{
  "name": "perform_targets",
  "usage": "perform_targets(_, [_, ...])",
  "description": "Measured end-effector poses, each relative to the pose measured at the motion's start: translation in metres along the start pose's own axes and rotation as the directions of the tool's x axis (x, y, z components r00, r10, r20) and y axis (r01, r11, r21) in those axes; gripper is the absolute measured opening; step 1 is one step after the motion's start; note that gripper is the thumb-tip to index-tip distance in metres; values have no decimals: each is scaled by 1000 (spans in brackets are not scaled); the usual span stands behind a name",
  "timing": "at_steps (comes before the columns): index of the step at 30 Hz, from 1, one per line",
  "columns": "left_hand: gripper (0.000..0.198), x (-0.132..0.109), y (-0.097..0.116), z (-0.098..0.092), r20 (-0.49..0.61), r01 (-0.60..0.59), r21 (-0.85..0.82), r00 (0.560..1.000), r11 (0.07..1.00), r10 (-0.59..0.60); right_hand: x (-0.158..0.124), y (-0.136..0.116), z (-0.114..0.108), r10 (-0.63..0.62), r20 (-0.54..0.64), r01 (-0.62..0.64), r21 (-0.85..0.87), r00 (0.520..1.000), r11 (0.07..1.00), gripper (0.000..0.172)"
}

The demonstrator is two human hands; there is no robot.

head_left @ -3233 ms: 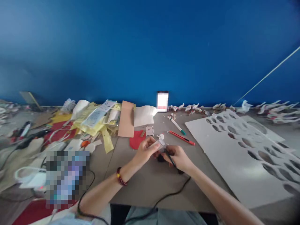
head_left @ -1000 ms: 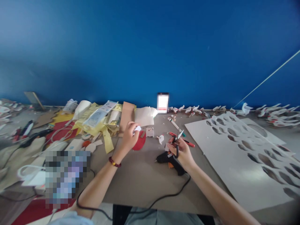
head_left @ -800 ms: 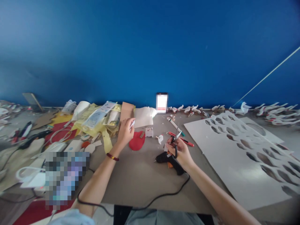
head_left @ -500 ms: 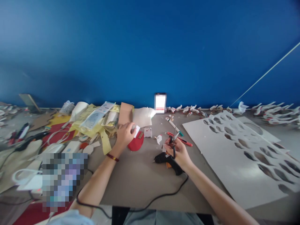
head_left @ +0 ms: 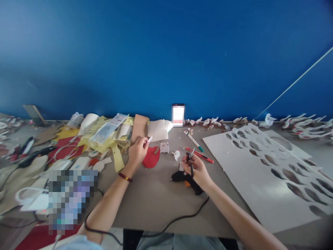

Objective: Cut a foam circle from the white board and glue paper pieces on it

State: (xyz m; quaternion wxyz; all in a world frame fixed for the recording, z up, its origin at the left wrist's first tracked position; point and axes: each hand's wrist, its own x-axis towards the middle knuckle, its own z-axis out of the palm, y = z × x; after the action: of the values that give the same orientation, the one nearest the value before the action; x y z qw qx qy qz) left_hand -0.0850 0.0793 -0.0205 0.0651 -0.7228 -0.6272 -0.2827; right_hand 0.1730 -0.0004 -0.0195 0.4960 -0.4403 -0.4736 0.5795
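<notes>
My left hand (head_left: 137,152) is closed, pinching a small white paper piece (head_left: 149,139) above a red felt shape (head_left: 151,157) on the grey table. My right hand (head_left: 196,169) is closed on a pair of small scissors (head_left: 191,157), blades pointing up and away. Just under that hand a black glue gun (head_left: 185,178) lies on the table, its black cord (head_left: 179,218) trailing toward me. A tiny white cut-out (head_left: 177,154) sits between the hands.
A big white board with oval cut-outs (head_left: 270,170) fills the right side. A red pen (head_left: 201,155) and a green-tipped pen (head_left: 195,141) lie beyond my right hand. Yellow papers, a brown card (head_left: 140,128) and cables crowd the left. White paper birds (head_left: 215,121) line the blue wall.
Earlier both hands worked together over the glue gun; it now lies on the table. My right hand took up scissors and my left hand moved left to the red shape, holding the white piece.
</notes>
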Motion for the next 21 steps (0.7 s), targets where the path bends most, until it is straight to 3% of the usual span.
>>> perform_targets(5, [28,2,-4,0,-30,-4,-86,1000,996,1,0,1,1,20,-3,-20,13,1000,1000,38])
perform_targets(9, [44,6,-6,6,20,-111,-86,993,990,113,1,0,1,12,-15,-12,13,1000,1000,39])
perform_targets(12, [39,3,3,4,14,-155,-139,987,978,159,1,0,2,1,-5,-1,33,1000,999,39])
perform_targets(14, [31,-2,15,-2,30,-170,-271,982,947,185,1,1,3,-9,19,8,61,1000,998,39])
perform_targets(17, [26,-14,39,-13,130,-252,-533,919,808,372,0,4,4,1,70,-8,97,998,995,38])
perform_targets(21, [23,-28,66,-22,103,-413,-625,798,663,594,-2,6,3,5,117,-20,135,993,991,38])
